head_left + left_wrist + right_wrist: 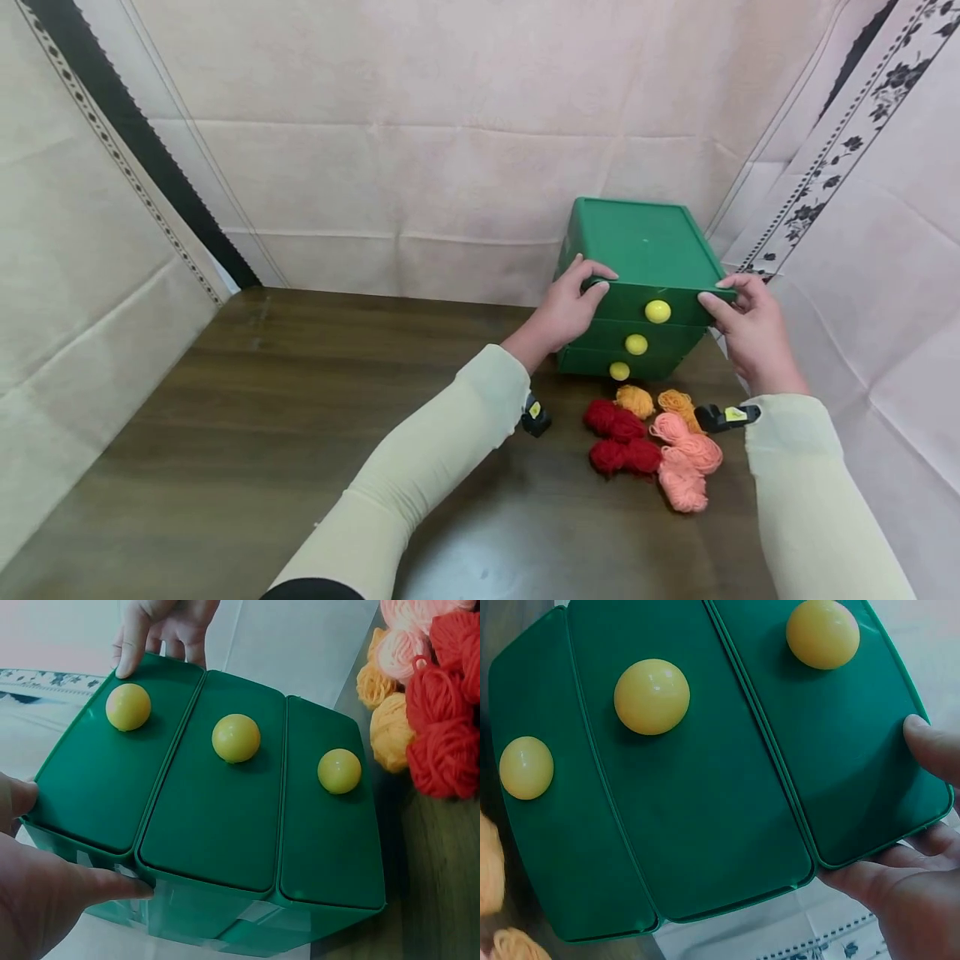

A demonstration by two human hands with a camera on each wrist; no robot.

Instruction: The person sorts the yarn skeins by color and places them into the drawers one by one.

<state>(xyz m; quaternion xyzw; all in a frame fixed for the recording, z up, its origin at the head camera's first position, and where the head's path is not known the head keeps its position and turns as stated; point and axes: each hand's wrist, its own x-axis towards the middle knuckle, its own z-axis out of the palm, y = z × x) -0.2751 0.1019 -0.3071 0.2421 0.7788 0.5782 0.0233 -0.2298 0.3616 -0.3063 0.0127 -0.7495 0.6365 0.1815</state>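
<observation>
A green three-drawer box (645, 242) stands at the back right of the table, with a round yellow knob (657, 312) on each drawer front. All three drawers are closed. My left hand (566, 304) grips its upper left front corner, and in the left wrist view the fingers (112, 889) lie along the box's side. At the opposite upper corner, my right hand (753, 333) holds the box, its thumb (934, 750) on the top drawer's front and the other fingers along the side wall. Clear tape (262, 909) shows on the side wall.
In front of the box lie several small skeins of yarn: red (618, 442), orange-yellow (634, 402) and pink (684, 475). They rest on a dark wooden table (300, 433). Pale cloth walls (450, 167) enclose the back and sides, the right one close to the box.
</observation>
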